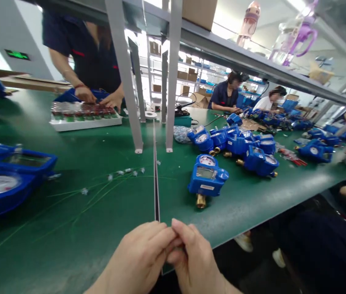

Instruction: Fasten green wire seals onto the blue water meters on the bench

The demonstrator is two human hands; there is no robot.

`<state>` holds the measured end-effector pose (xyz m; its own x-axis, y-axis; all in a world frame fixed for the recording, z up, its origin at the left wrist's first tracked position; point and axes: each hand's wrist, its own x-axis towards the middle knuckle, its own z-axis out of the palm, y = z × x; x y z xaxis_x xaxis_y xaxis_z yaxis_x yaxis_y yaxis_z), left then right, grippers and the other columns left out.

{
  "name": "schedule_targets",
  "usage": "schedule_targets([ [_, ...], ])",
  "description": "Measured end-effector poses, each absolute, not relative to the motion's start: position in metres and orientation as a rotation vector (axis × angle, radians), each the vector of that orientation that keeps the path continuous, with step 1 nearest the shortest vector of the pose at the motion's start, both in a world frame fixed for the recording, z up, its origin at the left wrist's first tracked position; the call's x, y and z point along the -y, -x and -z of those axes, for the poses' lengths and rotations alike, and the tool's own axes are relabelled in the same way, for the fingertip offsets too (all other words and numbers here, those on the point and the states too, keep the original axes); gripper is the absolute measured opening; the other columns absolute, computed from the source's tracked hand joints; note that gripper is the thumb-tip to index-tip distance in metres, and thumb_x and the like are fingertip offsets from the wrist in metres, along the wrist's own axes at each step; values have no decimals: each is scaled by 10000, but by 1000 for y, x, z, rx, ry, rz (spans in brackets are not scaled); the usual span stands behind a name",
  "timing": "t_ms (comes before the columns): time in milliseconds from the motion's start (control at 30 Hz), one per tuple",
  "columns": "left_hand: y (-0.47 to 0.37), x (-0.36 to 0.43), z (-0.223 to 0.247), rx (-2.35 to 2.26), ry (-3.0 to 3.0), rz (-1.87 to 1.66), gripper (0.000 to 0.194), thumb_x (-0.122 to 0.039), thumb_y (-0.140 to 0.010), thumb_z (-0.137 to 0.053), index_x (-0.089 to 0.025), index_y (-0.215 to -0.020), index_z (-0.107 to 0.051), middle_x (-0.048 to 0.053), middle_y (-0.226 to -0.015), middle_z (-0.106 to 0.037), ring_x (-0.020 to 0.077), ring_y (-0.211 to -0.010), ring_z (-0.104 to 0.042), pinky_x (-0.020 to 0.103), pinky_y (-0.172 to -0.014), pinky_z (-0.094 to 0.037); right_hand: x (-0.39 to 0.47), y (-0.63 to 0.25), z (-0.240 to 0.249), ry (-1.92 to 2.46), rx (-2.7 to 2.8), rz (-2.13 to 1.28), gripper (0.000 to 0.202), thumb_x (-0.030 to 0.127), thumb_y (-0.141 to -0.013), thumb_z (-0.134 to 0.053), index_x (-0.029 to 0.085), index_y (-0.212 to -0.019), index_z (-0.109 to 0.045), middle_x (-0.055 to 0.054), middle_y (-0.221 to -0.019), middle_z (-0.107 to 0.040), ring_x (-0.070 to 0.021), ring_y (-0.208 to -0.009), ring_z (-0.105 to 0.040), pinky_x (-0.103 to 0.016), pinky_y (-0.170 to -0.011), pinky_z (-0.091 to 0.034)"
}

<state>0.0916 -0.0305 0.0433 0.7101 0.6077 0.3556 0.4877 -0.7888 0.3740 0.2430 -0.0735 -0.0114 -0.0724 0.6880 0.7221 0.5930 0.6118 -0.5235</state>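
My left hand and my right hand meet at the table's near edge, over the seam between two table tops. Their fingers are bent and pressed together at the tips. Whatever may be between them is hidden. Closest beyond my right hand stands a blue water meter with a round dial, a small display and a brass fitting pointing towards me. To the left of the seam lie thin green wire seals with clear plastic tags, apart from my hands.
Large blue meters sit at the left; more blue meters are heaped at right. Grey shelf posts rise from the green table. Across it, a co-worker's hands are at a white tray. Other people sit farther back.
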Motion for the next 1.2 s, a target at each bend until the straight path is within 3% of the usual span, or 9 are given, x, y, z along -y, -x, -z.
schedule_targets([
  [133, -107, 24, -29, -878, -2680, -414, 274, -195, -918, -360, -222, -811, -611, 1, -726, -630, 175, -666, -590, 270, -630, -442, 91, -310, 42, 1327, 1726, -3, 205, 260, -934, -426, 214, -1038, -597, -15, -694, -600, -138, -597, -581, -249, -543, -487],
  [233, -124, 21, -20, -879, -2652, -318, 263, -228, -929, -375, -226, -794, -601, 4, -726, -629, 185, -677, -596, 279, -638, -442, 108, -352, 49, 1546, 1741, 127, 175, 232, -920, -454, 230, -953, -625, -16, -775, -651, -168, -755, -636, -344, -758, -510],
  [333, -154, 27, -12, -810, -2604, -342, 236, -215, -927, -394, -224, -790, -586, -1, -738, -633, 182, -696, -596, 278, -646, -428, 118, -355, 48, 1570, 1785, 108, 221, 235, -902, -478, 253, -1093, -588, -35, -1014, -672, -216, -993, -625, -449, -938, -449],
  [400, -174, 31, -8, -728, -2580, -397, 219, -194, -920, -410, -223, -781, -577, -8, -748, -634, 178, -701, -591, 278, -649, -416, 120, -343, 49, 1496, 1654, -110, 278, 247, -926, -418, 225, -1181, -527, -58, -1037, -669, -196, -969, -639, -363, -846, -518],
  [500, -195, 30, -3, -679, -2542, -469, 218, -214, -927, -413, -222, -781, -574, -9, -756, -632, 175, -701, -583, 283, -654, -406, 118, -331, 49, 1458, 1368, -312, 218, 267, -933, -409, 195, -1048, -580, -42, -859, -667, -153, -773, -656, -248, -657, -540],
  [600, -203, 20, 2, -782, -2448, -524, 233, -262, -942, -391, -224, -825, -589, 0, -801, -639, 183, -760, -589, 292, -704, -415, 112, -345, 38, 1595, 1282, -140, 148, 285, -894, -515, 202, -890, -637, -16, -768, -601, -135, -695, -606, -237, -622, -501],
  [733, -203, 5, 10, -1016, -2249, -583, 246, -309, -945, -370, -229, -885, -594, 8, -888, -646, 194, -836, -598, 308, -761, -414, 92, -379, 13, 1714, 1305, 254, 144, 284, -885, -543, 201, -894, -660, -18, -764, -538, -129, -670, -546, -258, -630, -460],
  [867, -211, 3, 17, -999, -2013, -502, 326, -353, -944, -335, -217, -756, -564, -17, -701, -600, 172, -671, -576, 262, -608, -399, 68, -392, -2, 1725, 1429, 552, 157, 282, -896, -530, 190, -902, -658, -27, -760, -520, -141, -688, -519, -292, -679, -442],
  [1200, -226, 1, 32, -907, -1780, -484, 394, -415, -945, -272, -201, -852, -590, -10, -672, -572, 146, -557, -549, 236, -519, -401, 45, -392, -2, 1770, 1604, 630, 184, 253, -925, -465, 187, -918, -636, -26, -728, -492, -149, -685, -500, -301, -678, -444],
])
